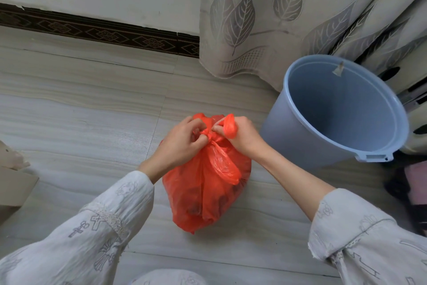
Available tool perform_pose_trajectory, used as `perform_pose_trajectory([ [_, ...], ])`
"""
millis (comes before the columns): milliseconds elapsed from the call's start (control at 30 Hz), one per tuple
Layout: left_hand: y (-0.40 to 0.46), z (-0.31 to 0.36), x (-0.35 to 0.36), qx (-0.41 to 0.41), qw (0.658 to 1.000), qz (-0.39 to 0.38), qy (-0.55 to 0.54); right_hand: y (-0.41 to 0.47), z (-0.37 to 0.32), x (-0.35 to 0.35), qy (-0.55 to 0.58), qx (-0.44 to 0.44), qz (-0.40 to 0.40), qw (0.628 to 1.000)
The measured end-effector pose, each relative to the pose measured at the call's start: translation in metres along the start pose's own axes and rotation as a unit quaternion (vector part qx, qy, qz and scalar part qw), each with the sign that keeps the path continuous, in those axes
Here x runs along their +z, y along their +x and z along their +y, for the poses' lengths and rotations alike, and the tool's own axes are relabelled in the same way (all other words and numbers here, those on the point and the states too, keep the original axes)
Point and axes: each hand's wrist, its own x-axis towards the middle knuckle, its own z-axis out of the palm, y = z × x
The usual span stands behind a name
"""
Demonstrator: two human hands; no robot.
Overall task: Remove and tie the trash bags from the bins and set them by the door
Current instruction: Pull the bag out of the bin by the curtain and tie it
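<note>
Tying the knot is easier with the weight on the ground, so we keep the red trash bag (205, 183) standing on the tiled floor (80, 109), just beside the blue bin (332, 111), which has no liner in it now. Our left hand (182, 143) curls its fingers around one twisted handle at the knot, and our right hand (240, 137) pinches the other handle, looped over its fingers. Both forearms reach down and inward from the pale sleeves (92, 234), wrists bent toward each other above the bag.
</note>
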Motion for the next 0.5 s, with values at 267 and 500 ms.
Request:
perform_pose_trajectory([
  [267,-0.007,-0.015,-0.009,0.163,0.961,0.027,0.221,0.008,0.004,-0.009,-0.113,0.094,-0.019,0.989],
  [500,-0.019,-0.030,-0.013,0.167,0.959,0.048,0.223,0.014,0.014,-0.023,-0.114,0.178,0.009,0.977],
])
